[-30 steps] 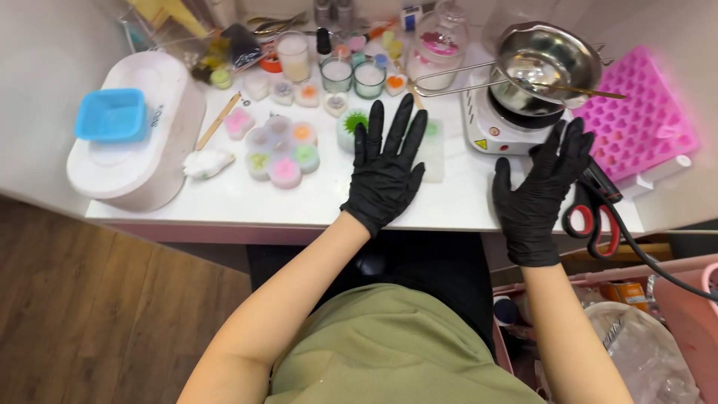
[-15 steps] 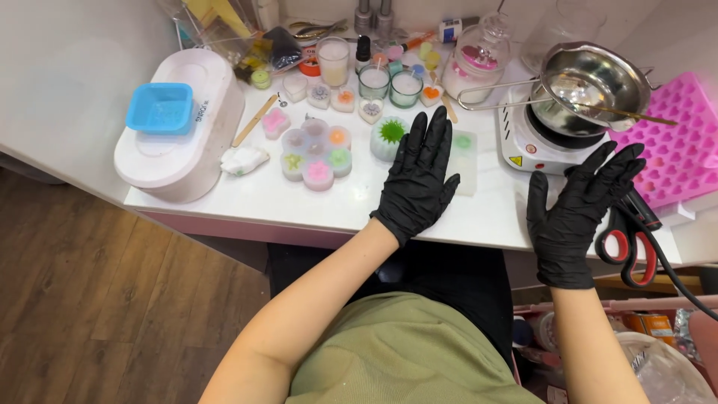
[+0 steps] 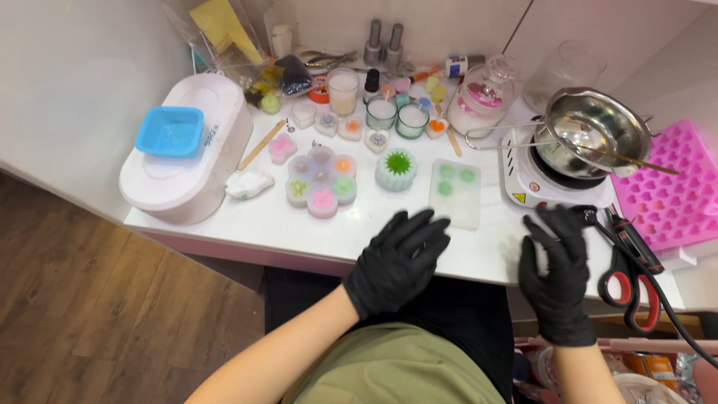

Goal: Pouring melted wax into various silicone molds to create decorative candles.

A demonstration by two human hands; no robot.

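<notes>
White worktop [image 3: 299,232] against a white wall, above wood flooring. Left hand [image 3: 396,262] in a matte black glove is hovering with fingers spread, holding nothing, just short of the frosted rectangular mould [image 3: 455,193] with green discs. Right hand [image 3: 557,273], gloved alike, is hanging with fingers loosely curled, empty, near the red-handled scissors [image 3: 628,288] and below the white hotplate [image 3: 550,179] carrying a shiny steel pot [image 3: 594,135]. Versus half a second earlier: both hands have drawn back toward the table edge.

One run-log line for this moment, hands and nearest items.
left hand: gloved, empty, over table edge near clear rectangular mould | right hand: gloved, empty, beside hot plate and scissors | nothing gripped
</notes>
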